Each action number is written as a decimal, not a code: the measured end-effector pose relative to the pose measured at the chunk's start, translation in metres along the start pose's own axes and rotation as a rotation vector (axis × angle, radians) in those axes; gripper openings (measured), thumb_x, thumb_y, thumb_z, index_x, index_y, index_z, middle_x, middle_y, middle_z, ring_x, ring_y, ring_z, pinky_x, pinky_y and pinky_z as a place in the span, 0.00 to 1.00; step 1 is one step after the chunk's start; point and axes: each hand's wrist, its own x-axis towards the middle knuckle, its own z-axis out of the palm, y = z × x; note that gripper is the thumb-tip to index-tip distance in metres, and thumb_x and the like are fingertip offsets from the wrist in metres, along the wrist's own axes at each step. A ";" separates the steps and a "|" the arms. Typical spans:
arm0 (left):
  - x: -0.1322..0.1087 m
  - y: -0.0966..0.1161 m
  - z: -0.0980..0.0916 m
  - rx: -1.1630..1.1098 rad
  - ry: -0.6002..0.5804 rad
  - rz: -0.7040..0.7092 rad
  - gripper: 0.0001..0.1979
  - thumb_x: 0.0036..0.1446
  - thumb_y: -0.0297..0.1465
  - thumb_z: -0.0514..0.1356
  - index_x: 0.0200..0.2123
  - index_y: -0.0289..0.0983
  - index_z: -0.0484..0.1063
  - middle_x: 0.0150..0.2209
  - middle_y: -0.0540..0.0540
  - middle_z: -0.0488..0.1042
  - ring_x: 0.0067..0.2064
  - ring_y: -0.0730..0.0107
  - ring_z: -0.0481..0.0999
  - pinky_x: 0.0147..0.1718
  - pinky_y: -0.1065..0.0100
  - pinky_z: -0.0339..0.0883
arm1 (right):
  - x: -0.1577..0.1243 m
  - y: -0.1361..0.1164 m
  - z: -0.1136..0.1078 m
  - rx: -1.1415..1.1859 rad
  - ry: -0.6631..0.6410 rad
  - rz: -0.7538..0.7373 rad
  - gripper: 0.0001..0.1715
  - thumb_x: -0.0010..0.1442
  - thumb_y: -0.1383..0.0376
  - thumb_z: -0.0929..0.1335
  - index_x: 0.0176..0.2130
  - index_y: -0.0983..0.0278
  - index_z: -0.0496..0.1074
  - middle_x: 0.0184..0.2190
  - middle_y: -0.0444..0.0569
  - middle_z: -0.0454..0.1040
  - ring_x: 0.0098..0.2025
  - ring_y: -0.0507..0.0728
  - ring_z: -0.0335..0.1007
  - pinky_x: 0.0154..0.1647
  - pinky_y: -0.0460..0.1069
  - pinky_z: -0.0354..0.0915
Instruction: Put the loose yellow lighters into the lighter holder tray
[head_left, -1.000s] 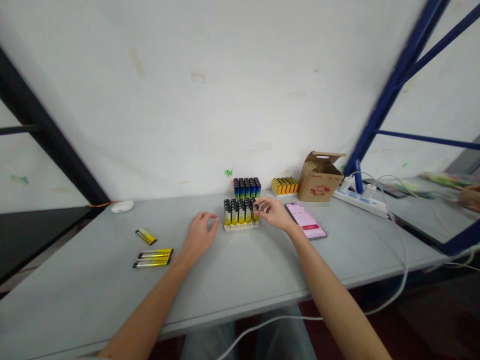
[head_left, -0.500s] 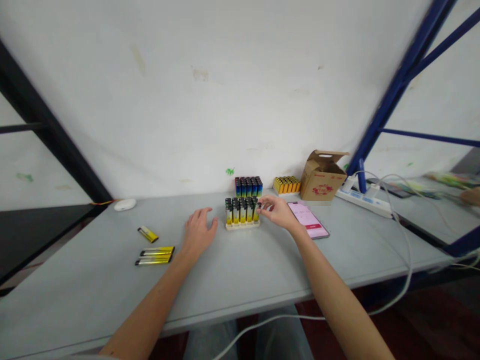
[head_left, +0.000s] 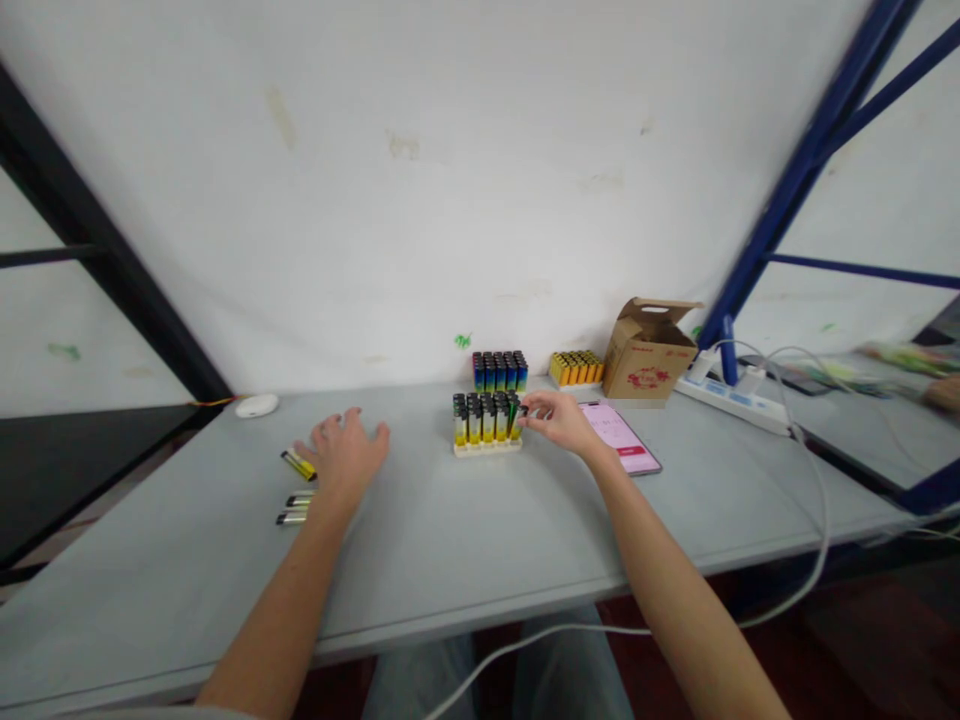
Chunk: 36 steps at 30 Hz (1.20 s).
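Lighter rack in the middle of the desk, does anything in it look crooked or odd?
Yes, the front lighter at the right end leans rightward, while its front-row neighbours look upright. The right hand is at its top, which probably explains the tilt. I see no obvious damage.

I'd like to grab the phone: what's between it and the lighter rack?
In the head view, the right hand lies between the rack and the phone.
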 end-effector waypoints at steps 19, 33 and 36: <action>0.020 -0.042 0.009 -0.238 -0.047 -0.139 0.34 0.48 0.20 0.55 0.61 0.30 0.57 0.61 0.20 0.52 0.56 0.37 0.69 0.49 0.46 0.67 | -0.003 -0.001 0.005 -0.120 0.008 0.004 0.26 0.51 0.62 0.72 0.50 0.62 0.66 0.33 0.42 0.70 0.27 0.50 0.66 0.32 0.47 0.63; 0.021 -0.001 -0.011 -1.171 -0.084 -0.219 0.33 0.46 0.25 0.63 0.57 0.38 0.61 0.55 0.37 0.70 0.48 0.58 0.78 0.50 0.55 0.71 | -0.005 -0.022 0.006 -0.073 0.345 -0.122 0.13 0.61 0.59 0.65 0.45 0.62 0.70 0.28 0.45 0.70 0.30 0.54 0.67 0.33 0.48 0.63; 0.007 0.019 -0.021 -1.532 -0.326 -0.109 0.32 0.50 0.25 0.61 0.59 0.37 0.59 0.54 0.36 0.71 0.49 0.61 0.78 0.53 0.56 0.70 | -0.010 -0.037 0.015 -0.020 0.267 -0.180 0.11 0.61 0.60 0.65 0.43 0.62 0.71 0.27 0.45 0.71 0.28 0.53 0.65 0.31 0.48 0.62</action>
